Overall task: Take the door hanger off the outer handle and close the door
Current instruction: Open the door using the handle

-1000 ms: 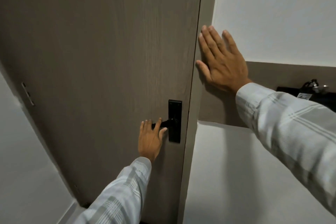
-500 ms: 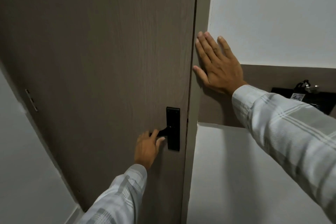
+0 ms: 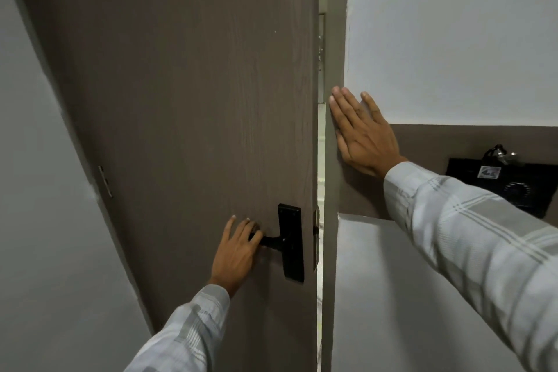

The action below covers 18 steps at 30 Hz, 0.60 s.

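The brown wood-grain door (image 3: 181, 100) stands slightly ajar, with a narrow bright gap (image 3: 320, 160) between its edge and the frame (image 3: 333, 39). My left hand (image 3: 237, 254) is wrapped over the black lever handle (image 3: 271, 241) on its black plate (image 3: 291, 246). My right hand (image 3: 362, 136) lies flat with fingers spread on the frame and wall, holding nothing. The outer handle and the door hanger are hidden behind the door.
A black bag-like object (image 3: 510, 187) with a small label hangs on the brown wall panel at the right. A hinge (image 3: 105, 181) shows on the door's left edge. White wall (image 3: 453, 39) fills the right side and the left border.
The door has swung a little toward me, opening a thin gap at the latch edge. My left hand has stayed on the lever; my right hand still rests on the frame.
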Tool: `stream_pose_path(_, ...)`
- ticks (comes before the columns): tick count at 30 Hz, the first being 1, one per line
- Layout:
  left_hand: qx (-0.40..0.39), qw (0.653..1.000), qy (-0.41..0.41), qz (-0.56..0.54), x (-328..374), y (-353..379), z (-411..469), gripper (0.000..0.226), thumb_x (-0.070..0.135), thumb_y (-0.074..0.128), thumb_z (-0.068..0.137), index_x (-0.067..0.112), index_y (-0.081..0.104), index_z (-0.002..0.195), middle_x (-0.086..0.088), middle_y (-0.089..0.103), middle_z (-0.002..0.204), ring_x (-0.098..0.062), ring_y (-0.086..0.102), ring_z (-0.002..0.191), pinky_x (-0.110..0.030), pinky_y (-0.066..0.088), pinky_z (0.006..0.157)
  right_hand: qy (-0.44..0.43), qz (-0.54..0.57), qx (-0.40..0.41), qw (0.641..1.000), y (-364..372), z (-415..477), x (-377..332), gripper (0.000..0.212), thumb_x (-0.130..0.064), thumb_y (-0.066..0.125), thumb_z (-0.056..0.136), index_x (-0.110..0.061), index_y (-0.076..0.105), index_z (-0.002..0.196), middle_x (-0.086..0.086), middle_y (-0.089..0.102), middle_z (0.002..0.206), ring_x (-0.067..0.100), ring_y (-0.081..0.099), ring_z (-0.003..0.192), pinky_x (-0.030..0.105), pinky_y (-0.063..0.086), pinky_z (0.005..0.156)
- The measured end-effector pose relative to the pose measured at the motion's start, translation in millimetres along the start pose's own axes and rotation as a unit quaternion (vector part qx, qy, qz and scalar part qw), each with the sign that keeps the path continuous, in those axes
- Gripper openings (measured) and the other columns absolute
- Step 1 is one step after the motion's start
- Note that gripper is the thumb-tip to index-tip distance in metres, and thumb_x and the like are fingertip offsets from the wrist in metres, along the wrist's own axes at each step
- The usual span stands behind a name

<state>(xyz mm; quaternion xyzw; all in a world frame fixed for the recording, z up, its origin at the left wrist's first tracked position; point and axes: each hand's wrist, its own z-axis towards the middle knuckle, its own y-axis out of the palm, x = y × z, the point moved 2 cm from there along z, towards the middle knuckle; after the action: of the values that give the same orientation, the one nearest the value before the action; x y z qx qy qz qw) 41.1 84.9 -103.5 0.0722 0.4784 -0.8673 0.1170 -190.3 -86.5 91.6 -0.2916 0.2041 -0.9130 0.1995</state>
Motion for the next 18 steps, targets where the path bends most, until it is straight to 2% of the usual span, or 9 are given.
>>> stream_pose_path(3,-0.005,0.998,-0.032,-0.047,1,-8,-15,0.040,0.018,0.073,0.074,0.009,0.066,0.112,-0.012,0.067,0.121,-0.032,0.060,0.121,-0.049,0.040,0.108,-0.015,0.030,0.000,0.999,-3,-8,-2,0.074,-0.028,0.044,0.090,-0.003,0.021,0.156,0.016,0.018,0.165,0.028,0.015,0.154,0.048,0.010,0.126)
stream_pose_path(7,-0.032,0.994,-0.095,-0.050,5,-25,-34,0.056,0.026,0.066,0.065,0.005,0.063,0.117,-0.012,0.065,0.125,-0.032,0.057,0.124,-0.048,0.037,0.112,-0.049,0.113,0.004,0.992,0,-32,-18,0.077,-0.024,0.051,0.084,0.001,0.028,0.153,0.020,0.026,0.161,0.031,0.022,0.152,0.048,0.016,0.125)
stream_pose_path(9,-0.050,0.991,-0.120,-0.043,6,-34,-45,0.053,0.016,0.064,0.065,0.006,0.063,0.116,-0.012,0.064,0.127,-0.031,0.055,0.127,-0.048,0.034,0.113,-0.065,0.158,-0.009,0.985,4,-47,-32,0.079,-0.022,0.055,0.081,0.002,0.031,0.152,0.021,0.029,0.160,0.032,0.024,0.151,0.047,0.017,0.125)
stream_pose_path(12,-0.056,0.984,-0.169,-0.030,6,-50,-63,0.039,0.002,0.062,0.065,0.007,0.067,0.104,-0.014,0.064,0.129,-0.033,0.054,0.128,-0.048,0.035,0.111,-0.086,0.235,-0.021,0.968,9,-68,-59,0.080,-0.020,0.062,0.077,0.003,0.038,0.149,0.023,0.038,0.155,0.034,0.033,0.147,0.046,0.021,0.124)
stream_pose_path(14,-0.048,0.980,-0.194,-0.019,7,-62,-78,0.032,0.003,0.057,0.068,0.008,0.068,0.098,-0.016,0.063,0.130,-0.035,0.054,0.128,-0.049,0.038,0.108,-0.086,0.310,-0.023,0.947,13,-80,-79,0.078,-0.016,0.067,0.073,0.004,0.044,0.145,0.024,0.047,0.148,0.036,0.041,0.142,0.047,0.027,0.121)
stream_pose_path(16,-0.036,0.975,-0.217,-0.010,13,-76,-96,0.037,0.016,0.045,0.077,0.010,0.068,0.106,-0.017,0.060,0.135,-0.035,0.052,0.130,-0.049,0.038,0.108,-0.075,0.381,-0.055,0.920,19,-94,-99,0.076,-0.014,0.069,0.073,0.001,0.046,0.145,0.023,0.050,0.146,0.036,0.043,0.140,0.045,0.030,0.118)
stream_pose_path(18,-0.007,0.970,-0.245,-0.013,19,-89,-113,0.052,0.030,0.033,0.087,0.012,0.056,0.131,-0.014,0.047,0.148,-0.031,0.042,0.139,-0.049,0.031,0.114,-0.062,0.436,-0.132,0.888,26,-106,-122,0.076,-0.019,0.065,0.079,-0.006,0.039,0.149,0.018,0.046,0.149,0.033,0.040,0.141,0.042,0.032,0.116)
